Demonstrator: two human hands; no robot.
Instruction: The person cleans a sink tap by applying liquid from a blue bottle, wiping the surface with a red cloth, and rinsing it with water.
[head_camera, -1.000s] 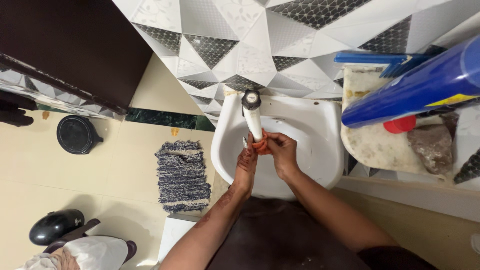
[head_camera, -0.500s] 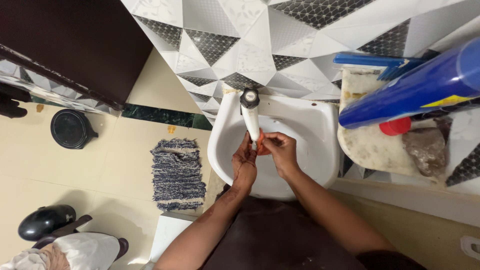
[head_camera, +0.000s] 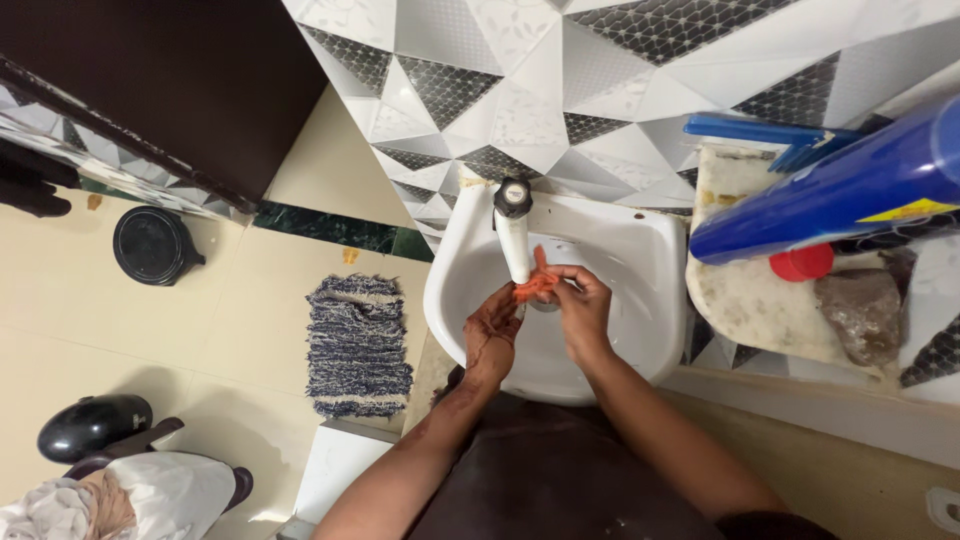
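Change: since prev. frame the orange cloth (head_camera: 535, 285) sits higher and more spread out betw. the hands; left hand (head_camera: 490, 330) has dropped a bit lower in the basin; view shifted slightly, room otherwise same.
Left hand: palm up, fingers half curled under the cloth's lower end, touching it; looks like it cups to support and catch water. Dark reddish stain on palm and forearm.
Right hand (head_camera: 583, 308): fingers pinched on the cloth's right end, grasping it; held close to the tap mouth, prob. so the flow lands on it. Flow itself too small to tell.
Cloth: small, orange, bunched, held over the sink (head_camera: 640, 300) just below the tap (head_camera: 514, 235), near the basin's back-left; not resting on the basin.
Tap: white spout, dark round cap, fixed at sink's back edge, pointing toward the person.
Sink: white wall-hung basin, bowl wet-looking, drain hidden by hands.
Shelf (head_camera: 745, 300): marbled, stained, just right of sink; carries a big blue bottle (head_camera: 840, 195) lying tilted, red cap (head_camera: 800, 262), brownish lump (head_camera: 862, 312) at its front-right; blue brush (head_camera: 765, 132) at back edge.
Wall: black/white/grey triangular tiles behind sink.
Floor: cream tiles; blue-white rug (head_camera: 358, 345) left of sink; black round lid (head_camera: 152, 245) farther left; black helmet-like item (head_camera: 92, 425) at lower left.
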